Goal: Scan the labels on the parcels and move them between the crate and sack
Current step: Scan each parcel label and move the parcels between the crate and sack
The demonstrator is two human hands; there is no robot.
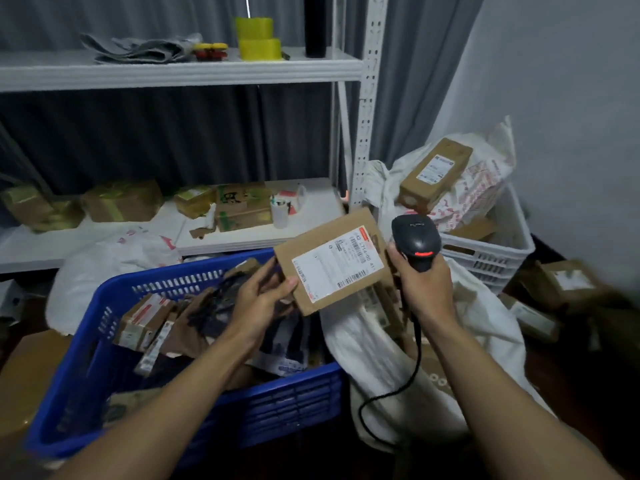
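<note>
Over the gap between blue crate (194, 420) and sack (374, 358): flat brown parcel (332, 261), held in the air, tilted, white label facing up.
Left hand (266, 299): fingers curled under the parcel's lower left corner, thumb on top beside the label.
Right hand (420, 285): wrapped round the handle of a black scanner (415, 240), red light lit, head just beside the parcel's right edge; cable (412, 368) hanging down over the sack.
Blue crate: on the left, full of brown and dark parcels.
Sack: white, open, right of the blue crate, boxes inside.
Behind: white crate (498, 251) with a printed bag (478, 192) and a labelled box (434, 174); white shelf (311, 209) with taped boxes; yellow tape rolls (258, 38) on the upper level.
</note>
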